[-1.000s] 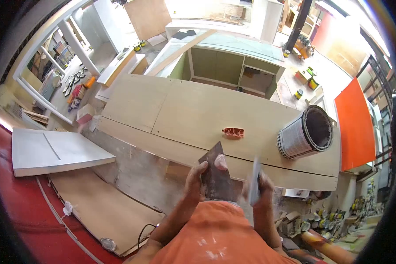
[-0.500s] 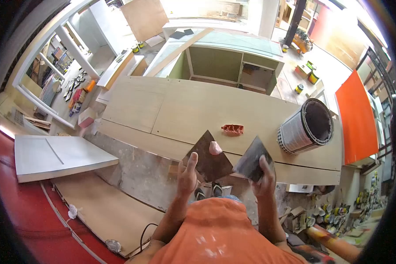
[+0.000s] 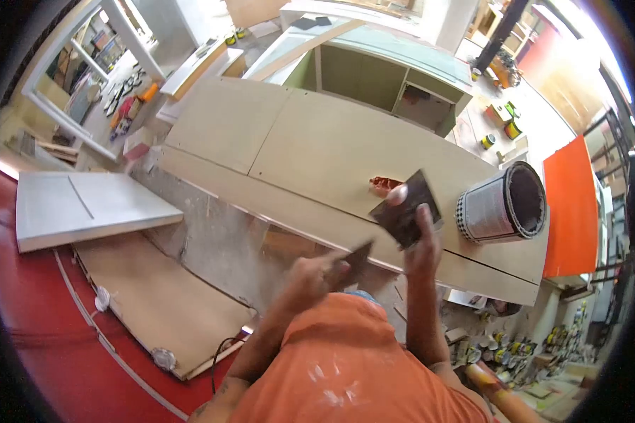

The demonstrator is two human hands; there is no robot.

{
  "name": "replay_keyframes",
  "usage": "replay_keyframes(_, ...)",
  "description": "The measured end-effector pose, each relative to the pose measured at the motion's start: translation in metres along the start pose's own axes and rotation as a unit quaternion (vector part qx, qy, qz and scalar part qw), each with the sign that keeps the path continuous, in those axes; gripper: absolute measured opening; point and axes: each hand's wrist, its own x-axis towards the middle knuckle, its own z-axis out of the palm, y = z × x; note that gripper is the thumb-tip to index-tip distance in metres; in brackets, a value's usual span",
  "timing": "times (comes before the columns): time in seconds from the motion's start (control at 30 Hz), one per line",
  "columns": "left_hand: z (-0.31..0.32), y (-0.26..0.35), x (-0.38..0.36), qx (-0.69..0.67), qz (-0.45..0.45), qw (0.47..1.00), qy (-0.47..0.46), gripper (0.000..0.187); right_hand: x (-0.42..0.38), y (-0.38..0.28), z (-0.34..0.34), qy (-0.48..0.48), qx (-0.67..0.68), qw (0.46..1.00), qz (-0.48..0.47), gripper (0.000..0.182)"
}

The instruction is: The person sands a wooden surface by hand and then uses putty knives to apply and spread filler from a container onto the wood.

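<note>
My left hand (image 3: 312,280) is closed around a thin dark putty spreader (image 3: 354,266), seen tilted and partly smeared by motion, low in front of the orange shirt. Higher and to the right, my right hand (image 3: 422,247) grips a second dark spreader (image 3: 415,213), its broad face showing. A pale pink lump of putty (image 3: 397,194) shows at that spreader's left edge. Just behind it, on the beige board (image 3: 331,144), lies a small red item (image 3: 382,185), partly covered by the spreader. A large, used metal can (image 3: 483,211) lies tilted on the board, right of my right hand.
Beyond the board stands a green-lined cabinet (image 3: 363,74) with a wooden strip across its top. A white panel (image 3: 85,204) and a brown board (image 3: 162,303) are at the left. An orange panel (image 3: 575,211) stands at the right, above several small cans (image 3: 501,349) on the floor.
My left hand has drawn down, turning its spreader edge-on. My right hand has risen with its spreader. The pink putty has passed from the left spreader to the right one. The view has shifted slightly.
</note>
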Motion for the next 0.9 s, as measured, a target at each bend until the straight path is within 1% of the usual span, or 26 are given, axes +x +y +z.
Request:
replay_keyframes(0.03, -0.005, -0.012, -0.007, 0.009, -0.044, 0.996, 0.071, 0.039, 0.006, -0.003, -0.008, -0.004, 0.024, 1.000, 0.007, 0.042)
replay_keyframes(0.07, -0.021, -0.002, -0.008, -0.055, -0.191, 0.973, 0.119, 0.039, 0.012, -0.003, -0.015, 0.003, 0.028, 0.998, 0.050, 0.043)
replay_keyframes(0.1, -0.031, -0.022, -0.017, -0.106, -0.257, 0.949, 0.147, 0.041, 0.014, -0.010, -0.022, -0.076, -0.061, 0.994, 0.042, 0.036)
replay_keyframes(0.13, -0.037, -0.040, -0.027, -0.096, -0.256, 0.939, 0.209, 0.045, 0.013, -0.018, -0.024, -0.156, -0.148, 0.976, 0.032, 0.030)
replay_keyframes(0.17, -0.044, -0.049, -0.034, -0.067, -0.278, 0.926, 0.246, 0.046, 0.015, -0.022, -0.022, -0.161, -0.154, 0.974, 0.036, 0.030)
replay_keyframes(0.2, -0.051, -0.054, -0.039, -0.073, -0.283, 0.923, 0.250, 0.046, 0.018, -0.026, -0.018, -0.293, -0.362, 0.883, -0.063, 0.029)
replay_keyframes(0.23, -0.057, -0.057, -0.043, -0.069, -0.266, 0.925, 0.263, 0.045, 0.022, -0.029, -0.013, -0.404, -0.538, 0.723, -0.158, 0.029)
replay_keyframes(0.27, -0.062, -0.059, -0.047, -0.064, -0.249, 0.927, 0.272, 0.044, 0.022, -0.028, -0.007, -0.408, -0.541, 0.719, -0.154, 0.029)
replay_keyframes(0.3, -0.064, -0.061, -0.049, -0.076, -0.243, 0.928, 0.272, 0.042, 0.020, -0.024, 0.002, -0.443, -0.610, 0.617, -0.228, 0.033)
replay_keyframes(0.33, -0.066, -0.060, -0.050, -0.079, -0.245, 0.927, 0.273, 0.042, 0.020, -0.021, 0.010, -0.467, -0.664, 0.502, -0.299, 0.036)
replay_keyframes(0.37, -0.067, -0.059, -0.051, -0.064, -0.284, 0.930, 0.225, 0.040, 0.026, -0.011, 0.010, -0.480, -0.671, 0.458, -0.331, 0.039)
replay_keyframes(0.4, -0.067, -0.058, -0.053, -0.051, -0.322, 0.929, 0.177, 0.039, 0.028, -0.003, 0.013, -0.483, -0.672, 0.455, -0.328, 0.039)
replay_keyframes(0.43, -0.063, -0.059, -0.054, -0.055, -0.324, 0.927, 0.179, 0.039, 0.030, 0.002, 0.018, -0.488, -0.683, 0.418, -0.347, 0.039)
replay_keyframes(0.47, -0.057, -0.060, -0.054, -0.053, -0.273, 0.944, 0.178, 0.036, 0.032, 0.008, 0.021, -0.493, -0.692, 0.381, -0.365, 0.040)
replay_keyframes(0.5, -0.051, -0.061, -0.054, -0.049, -0.221, 0.958, 0.177, 0.035, 0.035, 0.013, 0.023, -0.497, -0.691, 0.378, -0.363, 0.040)
replay_keyframes(0.57, -0.042, -0.062, -0.054, -0.061, -0.220, 0.958, 0.173, 0.034, 0.041, 0.023, 0.026, -0.488, -0.717, 0.341, -0.362, 0.043)
replay_keyframes(0.6, -0.038, -0.061, -0.055, -0.069, -0.216, 0.960, 0.164, 0.034, 0.044, 0.028, 0.026, -0.493, -0.715, 0.339, -0.361, 0.043)
replay_keyframes(0.63, -0.037, -0.059, -0.056, -0.079, -0.244, 0.955, 0.151, 0.032, 0.048, 0.032, 0.024, -0.502, -0.710, 0.341, -0.357, 0.044)
replay_keyframes(0.73, -0.032, -0.065, -0.060, -0.080, -0.263, 0.951, 0.142, 0.031, 0.053, 0.035, 0.022, -0.515, -0.704, 0.347, -0.345, 0.048)
replay_keyframes(0.87, -0.037, -0.065, -0.056, -0.110, -0.276, 0.947, 0.121, 0.031, 0.051, 0.027, 0.022, -0.519, -0.709, 0.354, -0.320, 0.050)
replay_keyframes(0.9, -0.038, -0.068, -0.055, -0.115, -0.268, 0.948, 0.130, 0.031, 0.051, 0.025, 0.021, -0.519, -0.710, 0.355, -0.318, 0.050)
